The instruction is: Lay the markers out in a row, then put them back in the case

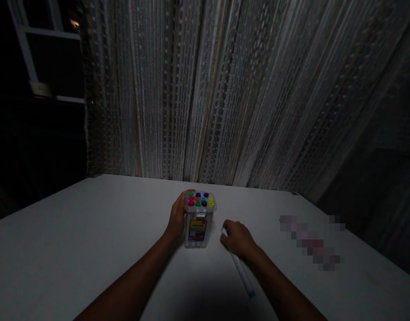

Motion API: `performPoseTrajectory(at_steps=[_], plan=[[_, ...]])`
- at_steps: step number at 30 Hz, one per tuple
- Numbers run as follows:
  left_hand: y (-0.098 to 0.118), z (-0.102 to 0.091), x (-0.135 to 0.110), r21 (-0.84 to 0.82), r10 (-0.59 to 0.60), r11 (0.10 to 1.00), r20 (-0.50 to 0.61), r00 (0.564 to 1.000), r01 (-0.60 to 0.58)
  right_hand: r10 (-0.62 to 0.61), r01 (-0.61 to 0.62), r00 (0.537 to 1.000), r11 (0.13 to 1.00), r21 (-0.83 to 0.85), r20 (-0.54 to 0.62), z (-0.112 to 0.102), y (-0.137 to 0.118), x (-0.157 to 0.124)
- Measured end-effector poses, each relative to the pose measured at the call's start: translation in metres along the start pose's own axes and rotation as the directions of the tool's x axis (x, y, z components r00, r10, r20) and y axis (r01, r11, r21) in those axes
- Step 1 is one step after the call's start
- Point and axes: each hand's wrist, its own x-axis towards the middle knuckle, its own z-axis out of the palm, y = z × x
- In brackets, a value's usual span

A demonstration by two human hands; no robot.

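Observation:
A clear plastic marker case (200,218) stands upright on the white table, showing several coloured marker ends at its top and a yellow and dark label on its front. My left hand (178,217) is wrapped around the case's left side, its fingers partly hidden behind it. To the right of the case, my right hand (237,237) is closed on a white marker (242,277) with light blue ends. The marker slants from my fingers down toward the near side of the table, apart from the case.
On the right of the white table (124,214) lies a pixelated pinkish strip (312,244) that I cannot make out. A patterned curtain (191,89) hangs along the table's far edge. A window frame (51,33) shows at the upper left. The room is dim.

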Motion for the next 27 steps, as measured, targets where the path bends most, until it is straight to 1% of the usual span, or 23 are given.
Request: performPoseTrajectory(at_steps=[3,5,6,7,8,10,11,12,13,14,15,16,19,21,24,27], plan=[[0.002,0.002,-0.001,-0.052,-0.027,0.998,0.004,1.0,0.027,-0.022,0.026,0.997,0.998,0.057,-0.074,-0.011,0.002,0.004],[0.004,0.002,-0.002,-0.068,-0.033,0.997,0.01,0.999,0.034,-0.04,0.073,0.98,0.984,0.165,-0.197,-0.032,0.005,0.01],[0.004,0.002,-0.002,-0.071,-0.032,0.997,0.012,0.999,0.033,-0.049,0.117,0.958,0.967,0.226,-0.283,-0.046,0.006,0.013],[0.004,0.002,-0.002,-0.075,-0.03,0.997,0.015,0.999,0.031,-0.042,0.165,0.919,0.943,0.288,-0.392,-0.064,0.005,0.015],[0.004,0.002,-0.002,-0.081,-0.027,0.996,0.018,0.999,0.029,-0.031,0.229,0.865,0.912,0.339,-0.501,-0.083,0.003,0.016],[0.002,0.001,-0.001,-0.099,-0.029,0.995,0.025,0.999,0.031,-0.026,0.4,0.717,0.834,0.381,-0.696,-0.12,-0.006,0.017],[0.001,0.001,-0.001,-0.11,-0.032,0.993,0.029,0.999,0.035,-0.03,0.48,0.648,0.792,0.377,-0.761,-0.137,-0.012,0.017],[0.0,0.001,-0.001,-0.119,-0.036,0.992,0.037,0.999,0.04,-0.042,0.548,0.595,0.752,0.367,-0.802,-0.15,-0.02,0.016],[-0.001,0.001,-0.001,-0.128,-0.041,0.991,0.044,0.998,0.046,-0.06,0.605,0.56,0.712,0.358,-0.827,-0.16,-0.028,0.016],[-0.001,0.001,-0.001,-0.135,-0.045,0.989,0.052,0.998,0.052,-0.084,0.645,0.544,0.679,0.351,-0.835,-0.167,-0.036,0.016],[-0.002,0.001,-0.001,-0.141,-0.046,0.989,0.057,0.997,0.054,-0.111,0.671,0.544,0.653,0.352,-0.832,-0.17,-0.043,0.016],[-0.002,0.002,-0.001,-0.143,-0.044,0.988,0.062,0.997,0.052,-0.135,0.686,0.555,0.633,0.359,-0.821,-0.17,-0.049,0.017],[0.0,0.003,-0.001,-0.143,-0.033,0.989,0.054,0.998,0.04,-0.196,0.675,0.624,0.623,0.396,-0.756,-0.16,-0.061,0.025],[0.001,0.003,-0.001,-0.145,-0.037,0.988,0.04,0.999,0.042,-0.226,0.641,0.671,0.655,0.4,-0.706,-0.151,-0.064,0.031],[0.003,0.003,-0.001,-0.138,-0.029,0.99,0.038,0.999,0.034,-0.259,0.57,0.742,0.729,0.379,-0.618,-0.138,-0.065,0.038],[0.004,0.002,0.0,-0.119,-0.004,0.993,0.056,0.998,0.011,-0.309,0.503,0.819,0.792,0.346,-0.484,-0.125,-0.066,0.04]])
